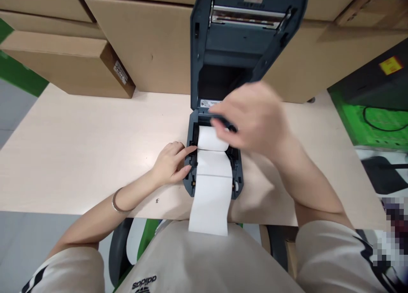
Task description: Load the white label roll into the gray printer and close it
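Note:
A dark grey label printer (239,180) stands on the table with its lid (236,51) raised and tipped back. Inside it lies a white label roll (210,139). Its label strip (213,204) runs out over the printer's front, down past the table edge to my shirt. My left hand (170,163) rests at the printer's left rim, index finger and thumb apart and touching it. Blurred by motion, my right hand (251,119) hovers over the roll's right end with fingers bent. Something dark shows between its thumb and index finger; whether it is held is unclear.
Large cardboard boxes (143,46) line the back of the table (95,157), directly behind the lid. A flatter box (57,66) stands at the back left. On the right are a green surface (379,123) with a black cable (382,128) and a dark case.

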Demonstrator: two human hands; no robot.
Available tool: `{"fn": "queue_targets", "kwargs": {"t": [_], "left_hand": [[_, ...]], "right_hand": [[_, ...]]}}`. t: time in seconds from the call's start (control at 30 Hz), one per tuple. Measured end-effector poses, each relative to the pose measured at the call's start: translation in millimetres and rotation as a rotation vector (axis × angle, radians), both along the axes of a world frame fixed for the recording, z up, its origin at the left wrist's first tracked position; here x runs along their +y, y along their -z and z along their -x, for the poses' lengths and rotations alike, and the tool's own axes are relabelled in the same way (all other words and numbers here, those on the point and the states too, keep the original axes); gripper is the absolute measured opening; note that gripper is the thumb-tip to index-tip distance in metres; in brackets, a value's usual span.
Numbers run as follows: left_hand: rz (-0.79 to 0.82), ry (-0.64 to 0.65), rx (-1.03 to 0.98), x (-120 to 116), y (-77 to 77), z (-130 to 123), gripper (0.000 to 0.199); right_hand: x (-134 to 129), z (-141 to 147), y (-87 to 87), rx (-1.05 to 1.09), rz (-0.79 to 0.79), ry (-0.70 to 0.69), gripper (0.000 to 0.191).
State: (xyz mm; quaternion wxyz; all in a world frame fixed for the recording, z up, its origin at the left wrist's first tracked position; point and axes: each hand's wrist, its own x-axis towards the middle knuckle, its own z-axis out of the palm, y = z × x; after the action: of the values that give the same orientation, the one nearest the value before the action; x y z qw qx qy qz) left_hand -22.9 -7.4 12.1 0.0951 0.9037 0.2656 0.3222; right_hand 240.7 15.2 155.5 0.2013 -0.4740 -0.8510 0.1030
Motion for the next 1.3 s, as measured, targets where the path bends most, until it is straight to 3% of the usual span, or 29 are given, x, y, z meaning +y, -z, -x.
{"fn": "queue_targets", "kwargs": {"t": [0.17,0.4,0.5,0.6,0.7,0.8,1.0,1.17,1.3], "left_hand": [[0.096,0.029,0.022,1,1.3,-3,0.051],[-0.036,0.003,0.002,2,1.4,-6,0.05],[-0.076,-0.01,0.011,2,1.8,-5,0.049],[-0.13,-0.008,0.052,4,2.1,-4,0.049],[-0.148,-0.011,0.066,5,2.0,-4,0.049],[-0.141,-0.011,0.072,5,2.0,-4,0.049],[-0.125,-0.027,0.113,5,2.8,-3,0.053],[-0.157,-0.026,0.11,6,1.4,-3,0.052],[-0.152,-0.029,0.103,5,0.7,-4,0.05]], "right_hand": [[-1,9,40.3,-0.443,0.18,-0.053,0.062],[13,13,58.6,-0.426,0.194,-0.078,0.056],[8,9,49.8,-0.377,0.132,-0.074,0.061],[-9,-9,28.3,-0.198,0.006,-0.04,0.067],[-28,-40,5.3,-0.028,-0.081,0.083,0.071],[-33,-71,-3.3,-0.061,-0.061,0.24,0.071],[4,-102,24.7,-0.327,0.102,0.392,0.061],[48,-105,54.2,-0.396,0.16,0.341,0.07],[70,-99,73.8,-0.379,0.184,0.28,0.061]]}}
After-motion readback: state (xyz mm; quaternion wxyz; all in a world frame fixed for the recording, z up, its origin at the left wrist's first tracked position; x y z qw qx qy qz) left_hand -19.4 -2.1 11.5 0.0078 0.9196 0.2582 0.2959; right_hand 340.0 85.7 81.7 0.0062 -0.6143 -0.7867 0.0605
